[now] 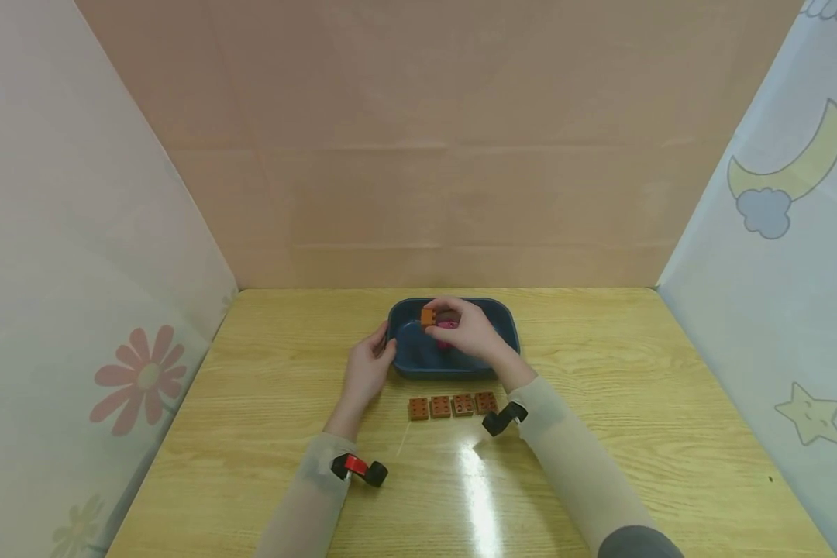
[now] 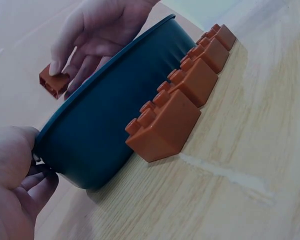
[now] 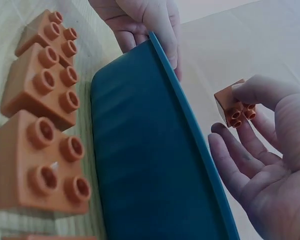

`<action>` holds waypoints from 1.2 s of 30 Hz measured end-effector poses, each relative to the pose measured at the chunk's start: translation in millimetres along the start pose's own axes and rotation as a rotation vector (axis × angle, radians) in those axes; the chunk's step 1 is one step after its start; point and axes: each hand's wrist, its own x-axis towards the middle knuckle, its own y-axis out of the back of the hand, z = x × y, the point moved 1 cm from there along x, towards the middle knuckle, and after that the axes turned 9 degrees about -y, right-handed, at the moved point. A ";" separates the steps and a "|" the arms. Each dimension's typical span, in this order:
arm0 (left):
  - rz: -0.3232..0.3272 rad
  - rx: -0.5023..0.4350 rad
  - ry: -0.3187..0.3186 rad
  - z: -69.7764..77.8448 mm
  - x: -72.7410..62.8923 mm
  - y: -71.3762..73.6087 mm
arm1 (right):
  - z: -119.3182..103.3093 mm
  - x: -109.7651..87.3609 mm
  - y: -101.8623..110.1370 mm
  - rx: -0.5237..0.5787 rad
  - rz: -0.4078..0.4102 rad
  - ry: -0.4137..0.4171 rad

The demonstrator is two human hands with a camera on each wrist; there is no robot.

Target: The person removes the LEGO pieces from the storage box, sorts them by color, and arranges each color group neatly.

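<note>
A dark blue plastic basin (image 1: pixel 453 373) sits on the table. My left hand (image 1: pixel 370 367) grips its left end, thumb at the rim and curled fingers against the outer wall, as the left wrist view shows. Over the inside of the basin, my right hand (image 1: pixel 469 330) pinches an orange toy building block (image 3: pixel 230 102) between thumb and fingers, its studs turned sideways. A pink item (image 1: pixel 446 325) lies in the basin below that hand, partly hidden by it. In front of the basin, several orange blocks (image 2: pixel 165 125) stand in a row, studs up.
The wooden table (image 1: pixel 293 341) ends at a plain back wall (image 1: pixel 418 217). Patterned side walls with a flower (image 1: pixel 146 377) and a moon (image 1: pixel 802 167) flank it. A small dark spot (image 1: pixel 770 479) marks the table's right side.
</note>
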 end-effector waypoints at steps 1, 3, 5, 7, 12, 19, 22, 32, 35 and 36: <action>-0.001 0.001 -0.001 -0.2 -0.1 0.1 | 0.4 -2.8 1.2 0.004 0.000 -0.002; -0.002 0.005 -0.003 -0.6 -0.3 0.1 | 1.9 -8.7 4.0 0.003 0.001 -0.005; -0.002 0.011 -0.005 -0.9 -0.7 0.1 | 2.9 -14.5 7.3 0.007 0.003 -0.009; -0.001 0.015 -0.005 -1.1 -0.9 0.1 | 4.1 -19.8 10.8 0.009 0.007 -0.003; 0.002 0.020 -0.010 -1.0 -1.2 0.0 | 7.8 -31.1 20.4 -0.023 0.029 0.032; -0.001 0.032 -0.011 -2.0 -1.3 -1.0 | 13.8 -50.4 35.8 -0.079 0.003 0.063; -0.004 0.041 -0.011 -1.3 -1.7 -1.2 | 16.9 -60.0 42.4 -0.086 -0.005 0.055; -0.012 0.044 -0.004 -0.9 -1.2 -0.9 | 25.6 -87.6 61.0 -0.149 -0.042 0.132; -0.011 0.050 -0.007 -1.8 -0.8 -0.8 | 26.9 -95.2 65.3 -0.170 -0.050 0.140; -0.010 0.052 -0.007 -2.1 -0.7 -0.9 | 28.2 -97.6 66.8 -0.173 -0.053 0.130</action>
